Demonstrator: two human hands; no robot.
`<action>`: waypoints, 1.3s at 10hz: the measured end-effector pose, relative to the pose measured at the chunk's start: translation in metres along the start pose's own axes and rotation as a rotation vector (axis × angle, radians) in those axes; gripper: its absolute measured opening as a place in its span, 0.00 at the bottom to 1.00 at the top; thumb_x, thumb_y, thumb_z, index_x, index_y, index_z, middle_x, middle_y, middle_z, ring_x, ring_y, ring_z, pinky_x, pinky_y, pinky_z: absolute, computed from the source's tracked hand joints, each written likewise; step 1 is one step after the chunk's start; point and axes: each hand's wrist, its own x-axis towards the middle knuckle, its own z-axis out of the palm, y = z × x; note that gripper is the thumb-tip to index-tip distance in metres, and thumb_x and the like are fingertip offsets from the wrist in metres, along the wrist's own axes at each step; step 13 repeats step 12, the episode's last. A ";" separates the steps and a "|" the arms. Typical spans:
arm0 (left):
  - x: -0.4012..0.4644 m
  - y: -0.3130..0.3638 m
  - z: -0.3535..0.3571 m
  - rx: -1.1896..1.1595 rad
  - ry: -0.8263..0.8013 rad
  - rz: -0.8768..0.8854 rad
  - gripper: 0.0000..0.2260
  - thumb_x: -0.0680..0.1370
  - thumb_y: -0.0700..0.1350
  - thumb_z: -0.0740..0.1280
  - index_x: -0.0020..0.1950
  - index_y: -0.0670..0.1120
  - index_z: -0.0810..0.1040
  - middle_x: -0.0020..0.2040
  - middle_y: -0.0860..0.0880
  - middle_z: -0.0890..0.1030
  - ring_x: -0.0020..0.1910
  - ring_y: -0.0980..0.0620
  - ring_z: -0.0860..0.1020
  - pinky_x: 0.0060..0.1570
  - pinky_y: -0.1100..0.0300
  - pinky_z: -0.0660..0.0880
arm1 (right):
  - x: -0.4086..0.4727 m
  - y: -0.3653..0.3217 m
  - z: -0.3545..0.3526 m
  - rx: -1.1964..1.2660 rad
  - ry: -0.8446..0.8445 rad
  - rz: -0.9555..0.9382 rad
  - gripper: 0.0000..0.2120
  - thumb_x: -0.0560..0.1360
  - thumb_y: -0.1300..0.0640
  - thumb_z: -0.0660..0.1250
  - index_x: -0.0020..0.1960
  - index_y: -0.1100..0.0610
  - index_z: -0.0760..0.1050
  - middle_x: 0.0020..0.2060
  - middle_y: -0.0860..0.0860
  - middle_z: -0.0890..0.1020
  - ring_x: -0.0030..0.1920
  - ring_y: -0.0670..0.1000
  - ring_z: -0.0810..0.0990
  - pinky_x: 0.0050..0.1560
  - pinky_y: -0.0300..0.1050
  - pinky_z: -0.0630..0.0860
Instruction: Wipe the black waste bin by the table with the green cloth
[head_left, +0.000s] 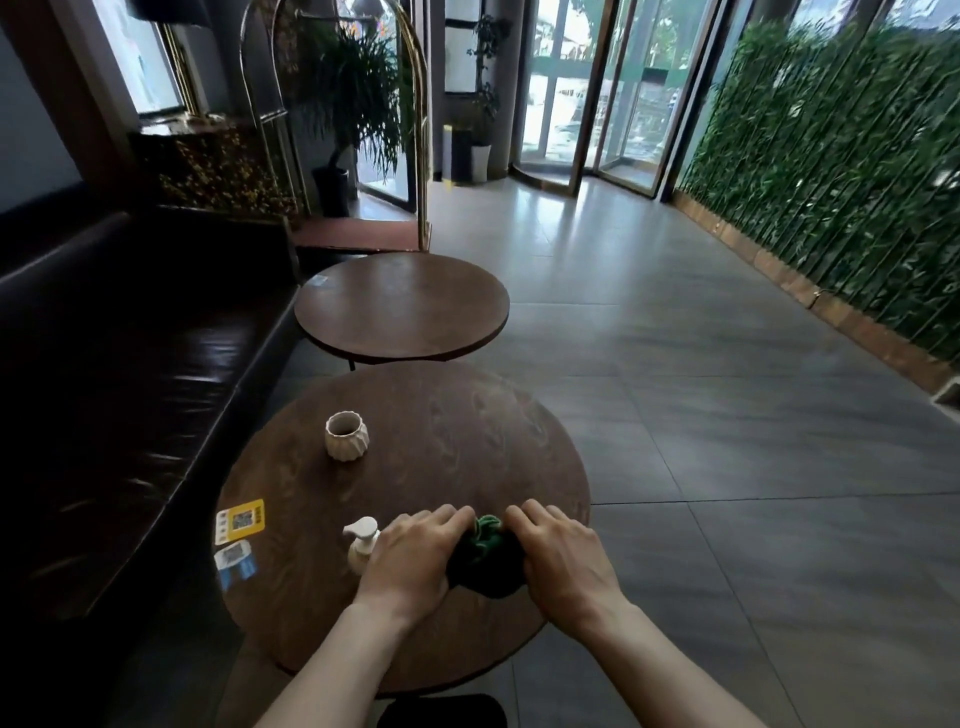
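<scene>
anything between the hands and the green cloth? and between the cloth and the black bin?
Nothing between the hands and the cloth: left hand and right hand both grip the bunched green cloth over the near round table. The dark object at the bottom edge may be the bin, beyond the table's near rim.

The round wooden tabletop (467, 431) carries a bunched green cloth (485, 558) directly between the fingers (447, 517) of both hands. A white pump bottle (362, 543) stands just left of the left-hand fingers; a ribbed cream cup (346, 435) stands well beyond them. Two printed cards (239, 538) lie at the left rim.
</scene>
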 end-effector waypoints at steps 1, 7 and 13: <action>0.060 -0.004 0.038 0.010 -0.041 -0.058 0.20 0.75 0.43 0.68 0.65 0.55 0.72 0.56 0.55 0.80 0.54 0.49 0.80 0.54 0.54 0.73 | 0.050 0.052 0.027 0.037 -0.054 -0.013 0.15 0.76 0.58 0.66 0.62 0.50 0.71 0.56 0.48 0.77 0.55 0.54 0.78 0.48 0.50 0.75; 0.277 -0.066 0.261 0.083 -0.289 -0.365 0.31 0.78 0.45 0.66 0.80 0.56 0.59 0.82 0.49 0.58 0.81 0.46 0.54 0.80 0.48 0.51 | 0.245 0.244 0.251 0.179 -0.317 -0.032 0.32 0.80 0.56 0.66 0.81 0.46 0.59 0.81 0.54 0.61 0.81 0.57 0.59 0.76 0.55 0.66; 0.268 -0.057 0.269 0.009 -0.608 -0.347 0.33 0.82 0.54 0.62 0.82 0.60 0.47 0.83 0.51 0.55 0.82 0.49 0.52 0.81 0.50 0.48 | 0.221 0.276 0.265 0.222 -0.568 0.057 0.37 0.81 0.46 0.64 0.83 0.43 0.48 0.83 0.54 0.52 0.82 0.57 0.54 0.78 0.55 0.63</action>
